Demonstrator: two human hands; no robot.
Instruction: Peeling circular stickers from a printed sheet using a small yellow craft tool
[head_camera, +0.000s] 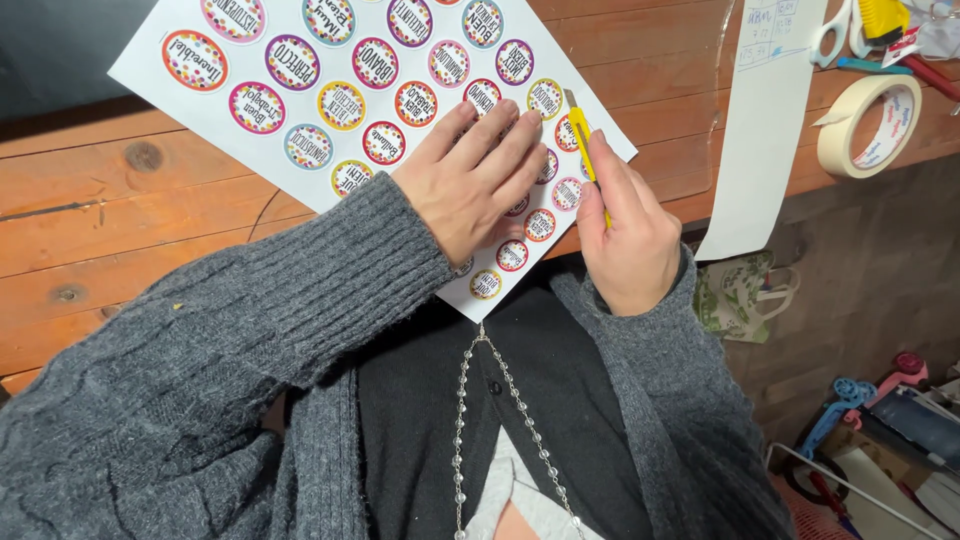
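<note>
Here the left hand (478, 175) lies flat, fingers spread, pinning the white sheet of round colourful stickers (350, 80) on the wooden table (100, 200) — thin, floppy paper, best held flat. At the sheet's right edge, the right hand (625, 225) closes around a yellow utility knife (583, 140).

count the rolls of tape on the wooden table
1. A single roll of cream masking tape lies at the table's right end, beyond the white paper strip. Others may sit outside the frame; the clutter at the top right corner is cut off.
</note>
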